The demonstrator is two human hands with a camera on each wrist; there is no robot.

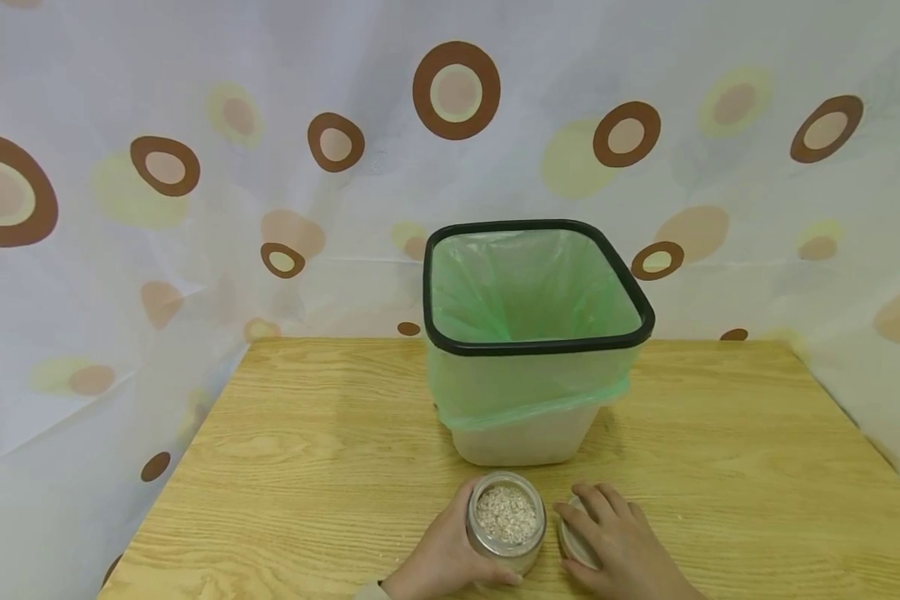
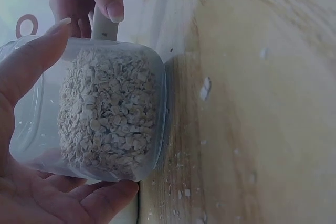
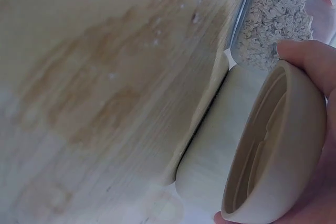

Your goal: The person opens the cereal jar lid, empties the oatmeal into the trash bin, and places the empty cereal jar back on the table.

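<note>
The left hand (image 1: 438, 558) wraps thumb and fingers round a clear jar (image 1: 506, 523) standing open on the table (image 1: 285, 467) at the near edge, about six o'clock from the bin; the jar holds pale oat flakes (image 2: 107, 111) most of the way up; just beside it, at its three o'clock, the right hand (image 1: 618, 546) covers and grips the jar's lid (image 3: 262, 145), its hollow underside showing at the wrist; behind both, at twelve o'clock, stands a white bin (image 1: 528, 433) with a black rim and a green liner (image 1: 525, 287); loose crumbs (image 2: 205, 88) dot the wood.
</note>
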